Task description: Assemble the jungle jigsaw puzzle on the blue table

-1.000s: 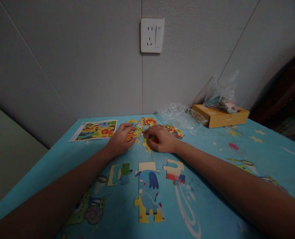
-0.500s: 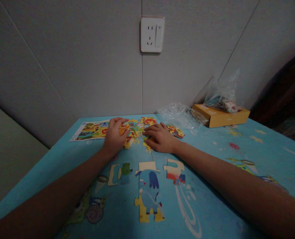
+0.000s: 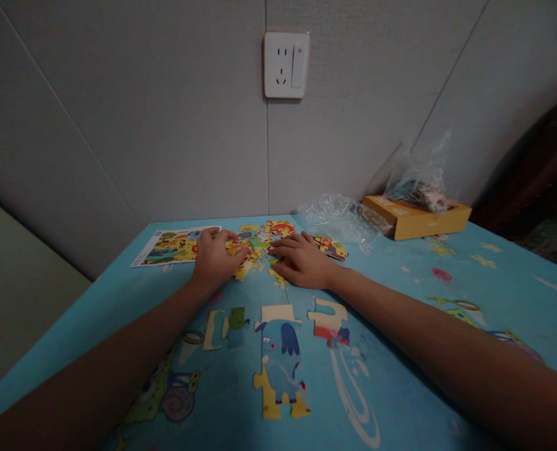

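Observation:
At the left side of a pile of jigsaw puzzle pieces (image 3: 278,228) is my left hand (image 3: 215,255), its thumb and fingers apart over the pieces. My right hand (image 3: 301,258) lies over the pile's right side, fingers stretched out flat and partly covering pieces. Closer to me, joined puzzle pieces form a blue elephant (image 3: 281,363) on yellow ground. A loose piece with a green part (image 3: 226,327) lies left of the elephant. To its right sits a white and red piece (image 3: 329,321). Neither hand visibly grips a piece.
A printed picture sheet (image 3: 168,246) lies behind my left hand. Crumpled clear plastic (image 3: 339,216) rests at the back, beside a yellow box (image 3: 428,222) with a filled plastic bag (image 3: 416,185) on top. A wall with a socket (image 3: 286,65) stands behind the blue patterned tabletop (image 3: 400,388).
My left hand has shifted slightly, its fingers lower and a little to the left over the pieces. My right hand stays in about the same place.

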A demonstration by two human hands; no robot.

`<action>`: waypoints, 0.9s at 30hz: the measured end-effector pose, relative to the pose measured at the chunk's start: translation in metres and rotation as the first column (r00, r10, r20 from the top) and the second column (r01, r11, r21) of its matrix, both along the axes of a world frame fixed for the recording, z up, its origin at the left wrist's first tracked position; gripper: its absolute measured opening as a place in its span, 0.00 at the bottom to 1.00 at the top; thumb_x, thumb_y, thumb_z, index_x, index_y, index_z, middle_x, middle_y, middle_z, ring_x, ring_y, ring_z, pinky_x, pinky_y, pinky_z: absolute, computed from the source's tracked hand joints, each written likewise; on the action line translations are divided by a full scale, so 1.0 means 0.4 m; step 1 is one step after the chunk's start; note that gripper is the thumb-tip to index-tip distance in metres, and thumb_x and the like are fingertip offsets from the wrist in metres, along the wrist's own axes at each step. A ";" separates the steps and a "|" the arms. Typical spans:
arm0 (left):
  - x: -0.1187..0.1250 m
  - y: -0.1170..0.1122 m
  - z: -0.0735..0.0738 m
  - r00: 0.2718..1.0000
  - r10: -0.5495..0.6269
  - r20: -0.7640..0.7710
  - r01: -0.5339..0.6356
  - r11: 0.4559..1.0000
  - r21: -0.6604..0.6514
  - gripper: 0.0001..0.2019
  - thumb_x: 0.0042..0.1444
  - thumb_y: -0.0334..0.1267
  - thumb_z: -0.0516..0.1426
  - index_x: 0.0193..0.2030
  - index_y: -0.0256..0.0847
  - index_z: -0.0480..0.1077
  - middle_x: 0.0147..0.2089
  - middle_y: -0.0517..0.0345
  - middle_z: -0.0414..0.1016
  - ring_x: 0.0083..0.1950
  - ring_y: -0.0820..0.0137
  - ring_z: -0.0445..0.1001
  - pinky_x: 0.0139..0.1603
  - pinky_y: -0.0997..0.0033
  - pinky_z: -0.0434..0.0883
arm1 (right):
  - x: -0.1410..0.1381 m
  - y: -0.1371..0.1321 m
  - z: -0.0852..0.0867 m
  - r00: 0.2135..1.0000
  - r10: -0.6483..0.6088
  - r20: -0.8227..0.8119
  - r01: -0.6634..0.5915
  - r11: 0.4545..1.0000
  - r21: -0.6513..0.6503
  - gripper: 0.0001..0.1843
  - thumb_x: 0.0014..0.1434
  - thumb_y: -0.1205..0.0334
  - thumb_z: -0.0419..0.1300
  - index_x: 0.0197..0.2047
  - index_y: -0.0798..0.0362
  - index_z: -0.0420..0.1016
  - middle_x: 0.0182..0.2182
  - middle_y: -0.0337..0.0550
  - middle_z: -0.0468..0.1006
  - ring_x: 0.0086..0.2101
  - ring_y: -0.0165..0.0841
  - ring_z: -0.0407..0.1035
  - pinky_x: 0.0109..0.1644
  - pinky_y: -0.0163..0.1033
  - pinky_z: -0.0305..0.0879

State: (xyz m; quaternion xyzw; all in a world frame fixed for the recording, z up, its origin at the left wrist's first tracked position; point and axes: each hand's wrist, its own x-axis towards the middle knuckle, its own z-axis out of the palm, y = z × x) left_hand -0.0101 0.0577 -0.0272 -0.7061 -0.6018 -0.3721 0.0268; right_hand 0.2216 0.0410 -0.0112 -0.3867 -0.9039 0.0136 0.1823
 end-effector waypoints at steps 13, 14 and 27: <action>0.008 -0.014 -0.009 0.968 -0.211 -0.134 0.222 0.973 0.065 0.18 0.54 0.39 0.60 0.52 0.37 0.73 0.54 0.46 0.62 0.58 0.53 0.66 0.63 0.53 0.65 | 0.001 0.002 0.001 0.996 0.071 -0.056 -0.070 0.997 0.029 0.19 0.57 0.65 0.55 0.51 0.54 0.76 0.51 0.48 0.77 0.52 0.44 0.65 0.60 0.54 0.53; 0.007 -0.012 -0.008 0.970 -0.211 -0.121 0.220 0.973 0.070 0.18 0.55 0.39 0.60 0.51 0.37 0.74 0.53 0.45 0.62 0.58 0.53 0.66 0.63 0.52 0.65 | 0.001 0.002 0.001 0.996 0.049 -0.075 -0.046 0.998 0.048 0.20 0.55 0.64 0.56 0.51 0.55 0.76 0.50 0.50 0.77 0.52 0.45 0.65 0.60 0.53 0.54; 0.002 -0.018 -0.004 0.943 -0.302 -0.140 0.318 0.942 0.105 0.11 0.54 0.37 0.64 0.44 0.39 0.77 0.54 0.45 0.63 0.57 0.52 0.66 0.61 0.46 0.64 | 0.041 0.022 0.007 0.798 -0.596 -0.089 0.592 0.803 -0.066 0.24 0.54 0.60 0.54 0.54 0.57 0.74 0.48 0.58 0.76 0.50 0.52 0.67 0.53 0.55 0.59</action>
